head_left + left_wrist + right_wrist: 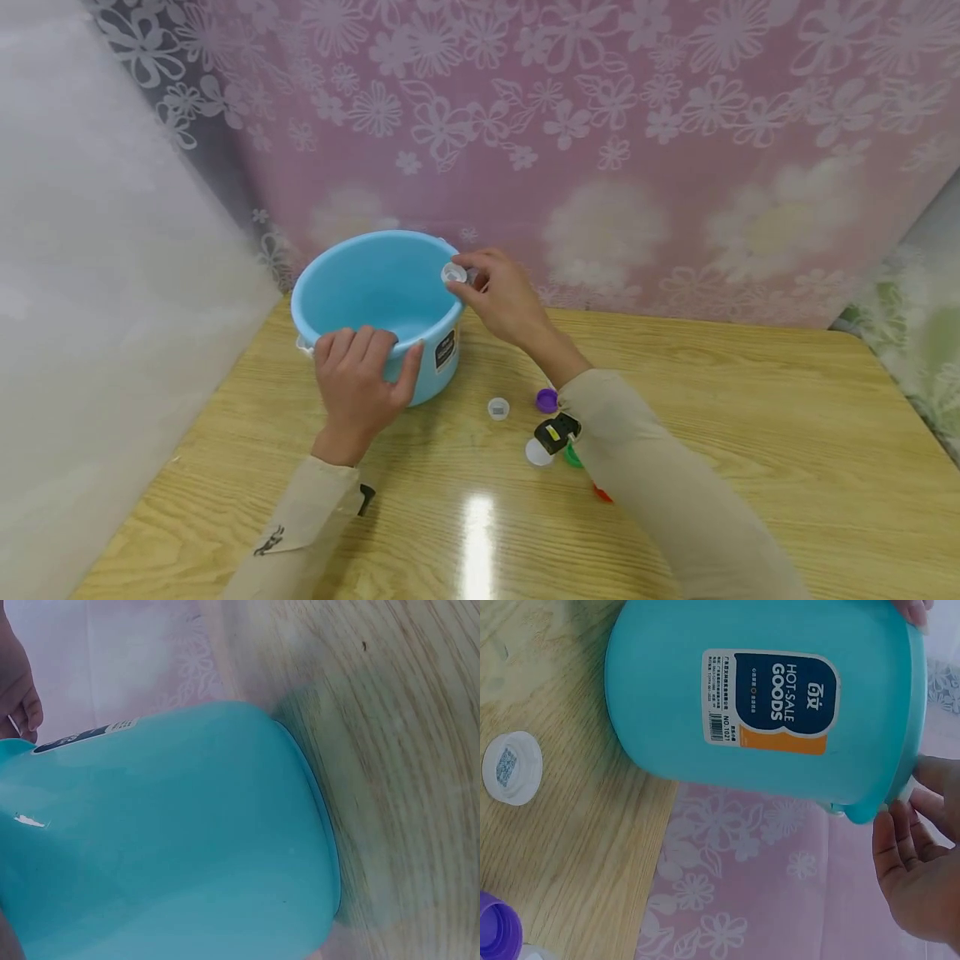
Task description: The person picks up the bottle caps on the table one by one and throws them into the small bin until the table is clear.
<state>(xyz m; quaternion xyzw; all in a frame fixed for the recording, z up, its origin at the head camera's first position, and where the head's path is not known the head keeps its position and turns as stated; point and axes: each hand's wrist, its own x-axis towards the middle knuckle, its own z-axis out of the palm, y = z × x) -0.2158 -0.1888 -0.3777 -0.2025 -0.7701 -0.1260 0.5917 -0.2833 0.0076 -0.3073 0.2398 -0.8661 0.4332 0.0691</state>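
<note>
A light blue plastic bucket (pixel 435 385) stands upright on the table, a dark label (pixel 784 697) on its side. My left hand (pixel 356 387) grips the near rim, fingers hooked over the edge and thumb outside. At the right side of the rim, my right hand (pixel 504 298) pinches a small white bottle cap (pixel 453 273) between thumb and fingers. In the right wrist view that cap is hidden behind the rim and fingers. Mostly bucket wall (pixel 172 840) fills the left wrist view.
Right of the bucket lie a white cap (pixel 498 408), a purple cap (pixel 547 401), a white disc-like cap (pixel 538 453), a green cap (pixel 573 456) and a red piece (pixel 602 493), some partly hidden by my right sleeve. A floral curtain (pixel 465 117) hangs behind the wooden table (pixel 712 417).
</note>
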